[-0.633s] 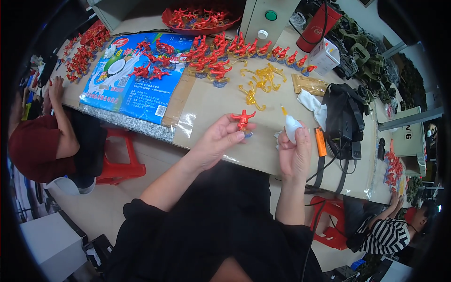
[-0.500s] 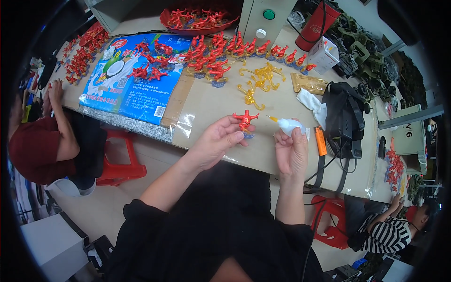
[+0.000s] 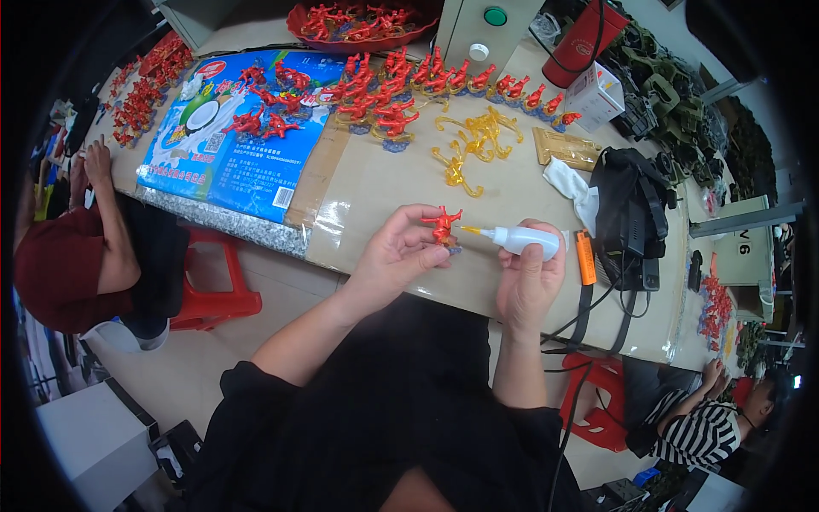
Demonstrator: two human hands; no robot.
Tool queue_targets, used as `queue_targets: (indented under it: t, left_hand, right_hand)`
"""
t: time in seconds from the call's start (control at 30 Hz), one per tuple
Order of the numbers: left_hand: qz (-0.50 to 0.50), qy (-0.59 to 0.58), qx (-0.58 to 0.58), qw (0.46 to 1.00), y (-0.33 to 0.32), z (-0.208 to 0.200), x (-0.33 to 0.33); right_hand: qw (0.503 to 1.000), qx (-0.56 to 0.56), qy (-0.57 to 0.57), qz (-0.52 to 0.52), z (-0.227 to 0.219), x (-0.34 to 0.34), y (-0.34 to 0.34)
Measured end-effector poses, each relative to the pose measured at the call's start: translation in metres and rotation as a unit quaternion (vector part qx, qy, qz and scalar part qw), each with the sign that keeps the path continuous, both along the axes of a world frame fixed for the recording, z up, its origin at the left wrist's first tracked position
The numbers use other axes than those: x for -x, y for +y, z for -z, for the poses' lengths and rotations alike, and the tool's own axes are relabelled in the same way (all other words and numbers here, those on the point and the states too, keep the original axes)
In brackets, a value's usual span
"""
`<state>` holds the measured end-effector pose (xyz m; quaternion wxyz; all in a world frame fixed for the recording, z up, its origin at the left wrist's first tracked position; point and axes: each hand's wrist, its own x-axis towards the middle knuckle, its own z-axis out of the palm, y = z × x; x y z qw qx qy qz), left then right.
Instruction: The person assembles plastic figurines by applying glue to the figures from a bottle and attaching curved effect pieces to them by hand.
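Note:
Between the fingers of my left hand (image 3: 397,253) is a small red figurine (image 3: 442,225) with a bluish translucent base, held over the table's front part. My right hand (image 3: 531,286) is closed around a white squeeze bottle (image 3: 525,241) with a fine yellow nozzle. The bottle lies nearly level, and its tip points left at the figurine, very close to it; whether they touch I cannot tell. Beyond my hands lie loose translucent yellow curved pieces (image 3: 482,136). Rows of similar red figurines (image 3: 375,107) stand farther back.
A blue printed cardboard sheet (image 3: 247,179) with more figurines lies at left. A red bowl (image 3: 363,47) of figurines is at the back. On the right are an orange lighter (image 3: 585,258), a white tissue (image 3: 573,189) and a black bag (image 3: 627,205). Other people sit at both sides.
My right hand has turned the bottle more level and brought its nozzle left, close to the figurine. The figurine has turned slightly in my left hand.

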<state>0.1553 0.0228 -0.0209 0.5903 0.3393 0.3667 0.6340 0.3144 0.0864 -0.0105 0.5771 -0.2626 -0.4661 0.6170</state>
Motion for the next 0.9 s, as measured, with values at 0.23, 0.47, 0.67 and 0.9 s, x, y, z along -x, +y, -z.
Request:
queue_targets:
  t: [0.23,0.47,0.67,0.9]
  left_hand:
    - [0.009,0.02,0.006,1.0,-0.002,-0.001,0.0]
    - [0.007,0.026,0.015,1.0,-0.003,-0.001,0.0]
    - [0.005,0.033,0.031,0.999,-0.002,-0.004,-0.002]
    - [0.003,0.032,0.033,0.999,-0.002,-0.003,-0.002]
  right_hand:
    - [0.998,-0.057,-0.019,0.003,0.006,0.001,-0.006]
    - [0.989,-0.113,-0.096,0.009,0.01,0.0,-0.01]
    - [0.983,-0.134,-0.123,0.016,0.01,0.0,-0.01]
    - [0.982,-0.139,-0.126,0.016,0.012,-0.001,-0.009]
